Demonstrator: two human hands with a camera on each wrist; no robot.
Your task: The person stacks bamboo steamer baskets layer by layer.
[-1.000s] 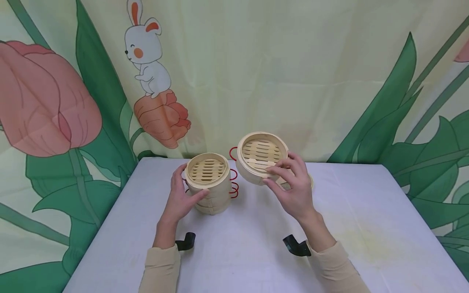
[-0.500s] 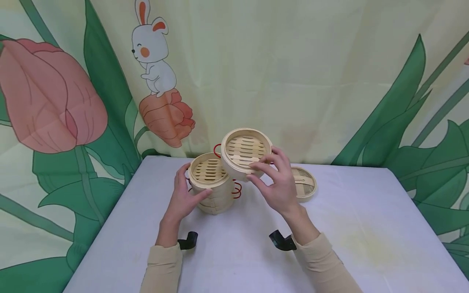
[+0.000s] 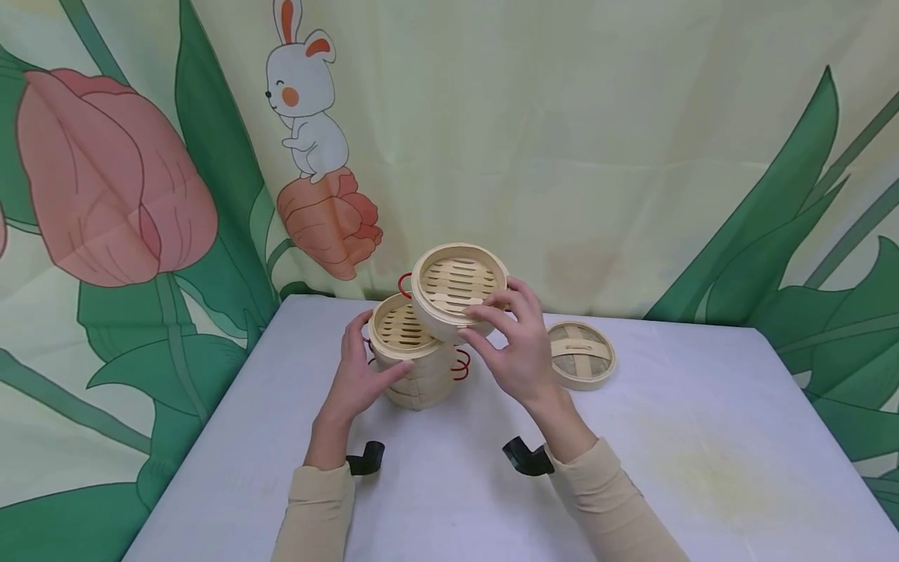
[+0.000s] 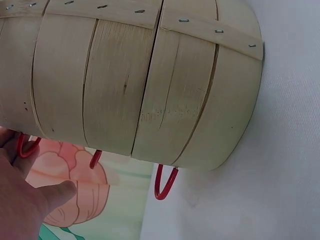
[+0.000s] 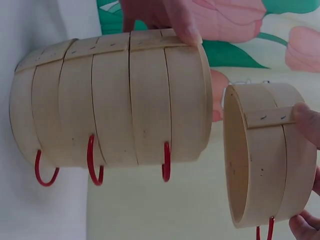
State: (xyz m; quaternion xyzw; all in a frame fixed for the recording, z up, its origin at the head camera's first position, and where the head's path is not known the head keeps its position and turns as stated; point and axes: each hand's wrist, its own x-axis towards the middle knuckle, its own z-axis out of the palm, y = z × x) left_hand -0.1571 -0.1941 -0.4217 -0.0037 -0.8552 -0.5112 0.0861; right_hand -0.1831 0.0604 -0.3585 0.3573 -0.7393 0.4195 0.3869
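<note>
A stack of bamboo steamer baskets (image 3: pixel 420 382) with red side loops stands on the table. My left hand (image 3: pixel 358 373) holds the stack near its top rim, thumb in front and fingers round the left side. In the right wrist view that thumb (image 5: pixel 185 25) lies at the top tier's edge. My right hand (image 3: pixel 523 351) grips another bamboo steamer basket (image 3: pixel 460 282) by its right side, tilted with its slatted inside toward me. This basket overlaps the stack's top in the head view. The right wrist view shows a gap between basket and stack.
A round bamboo lid (image 3: pixel 581 355) with a strap handle lies to the right of my right hand. A white cloth covers the table (image 3: pixel 449 499). Behind it hangs a curtain (image 3: pixel 597 156) printed with tulips and a rabbit. Black mounts (image 3: pixel 528 457) sit at both wrists.
My right hand has carried the basket left, from beside the stack to over its top right side. The lid, partly covered before, now shows whole. My left hand keeps its hold.
</note>
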